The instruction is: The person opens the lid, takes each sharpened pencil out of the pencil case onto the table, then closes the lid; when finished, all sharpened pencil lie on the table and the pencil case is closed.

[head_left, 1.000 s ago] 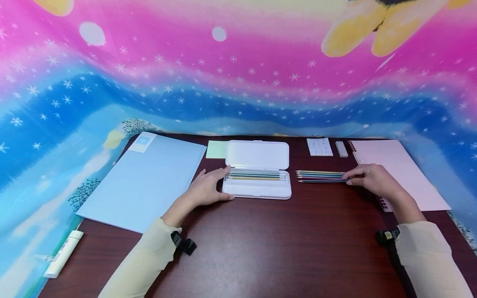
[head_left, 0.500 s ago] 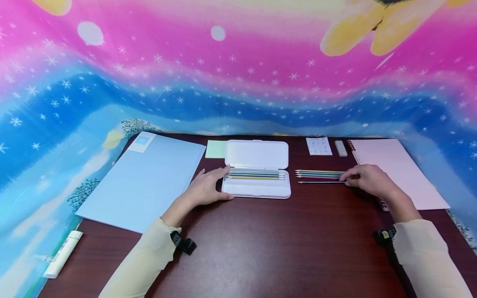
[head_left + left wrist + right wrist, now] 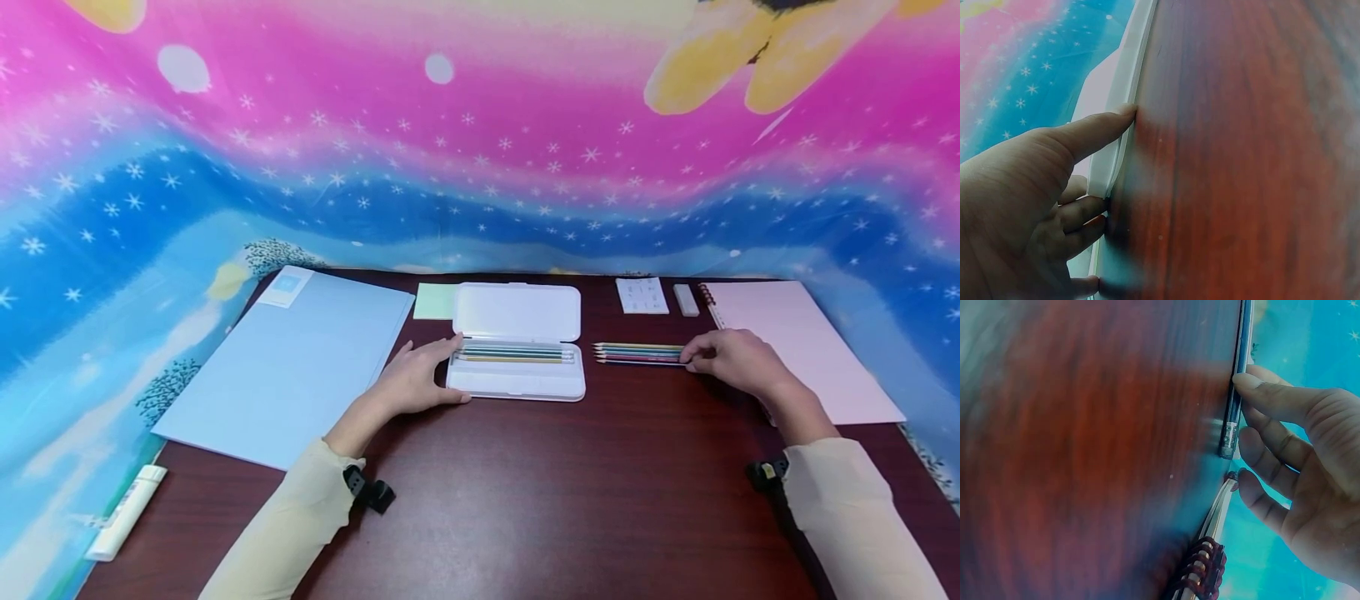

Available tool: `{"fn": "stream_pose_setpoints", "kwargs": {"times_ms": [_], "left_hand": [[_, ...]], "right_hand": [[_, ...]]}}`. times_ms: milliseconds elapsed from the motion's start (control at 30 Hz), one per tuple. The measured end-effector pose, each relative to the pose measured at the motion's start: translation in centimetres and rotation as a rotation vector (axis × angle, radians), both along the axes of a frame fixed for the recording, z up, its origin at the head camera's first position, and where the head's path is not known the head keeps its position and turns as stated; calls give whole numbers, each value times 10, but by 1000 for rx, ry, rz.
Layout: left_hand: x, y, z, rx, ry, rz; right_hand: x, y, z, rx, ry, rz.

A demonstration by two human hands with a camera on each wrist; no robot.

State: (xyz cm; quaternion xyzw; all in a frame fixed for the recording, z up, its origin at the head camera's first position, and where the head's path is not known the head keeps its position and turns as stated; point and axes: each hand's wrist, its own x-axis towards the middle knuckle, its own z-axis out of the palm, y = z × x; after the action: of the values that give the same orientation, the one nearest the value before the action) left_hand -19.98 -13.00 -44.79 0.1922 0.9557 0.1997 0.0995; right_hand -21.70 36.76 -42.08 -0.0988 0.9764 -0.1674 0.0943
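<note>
An opened white pencil case [image 3: 525, 385] lies at the middle of the table with several pencils [image 3: 517, 355] in its rear part. My left hand [image 3: 411, 375] grips the case's left end, thumb at the front edge and fingers at the hinge side; the left wrist view shows the thumb against the white wall. Right of the case, several coloured pencils lie side by side, tips pointing left. My right hand [image 3: 738, 360] pinches the nearest one, a dark blue pencil [image 3: 1233, 415], near its eraser end. The far ends of the others are hidden behind the fingers.
A pink spiral notebook [image 3: 817, 350] lies under the right forearm's side. Behind are an eraser [image 3: 686, 300], a small white pad [image 3: 642, 296] and green sticky notes [image 3: 433, 302]. A blue folder [image 3: 292, 367] and a glue stick [image 3: 127, 512] lie at left.
The dark blue pencil, angled and then apart from the row's front, now lies against the other pencils. My right hand has shifted slightly left; my left hand has stayed on the case.
</note>
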Motion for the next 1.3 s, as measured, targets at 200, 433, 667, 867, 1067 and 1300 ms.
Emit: {"fn": "stream_pose_setpoints", "kwargs": {"times_ms": [200, 433, 667, 867, 1067, 1300], "left_hand": [[0, 0, 1, 3, -4, 1], [0, 0, 1, 5, -3, 3], [0, 1, 1, 4, -5, -4], [1, 0, 2, 6, 0, 0], [1, -1, 2, 4, -4, -4], [1, 0, 1, 8, -5, 1]], "right_hand": [[-2, -1, 0, 11, 5, -3], [-2, -2, 0, 30, 32, -4], [-2, -5, 1, -13, 55, -20], [-2, -24, 10, -105, 119, 39], [-6, -62, 18, -149, 146, 133], [-9, -115, 22, -200, 115, 259]]}}
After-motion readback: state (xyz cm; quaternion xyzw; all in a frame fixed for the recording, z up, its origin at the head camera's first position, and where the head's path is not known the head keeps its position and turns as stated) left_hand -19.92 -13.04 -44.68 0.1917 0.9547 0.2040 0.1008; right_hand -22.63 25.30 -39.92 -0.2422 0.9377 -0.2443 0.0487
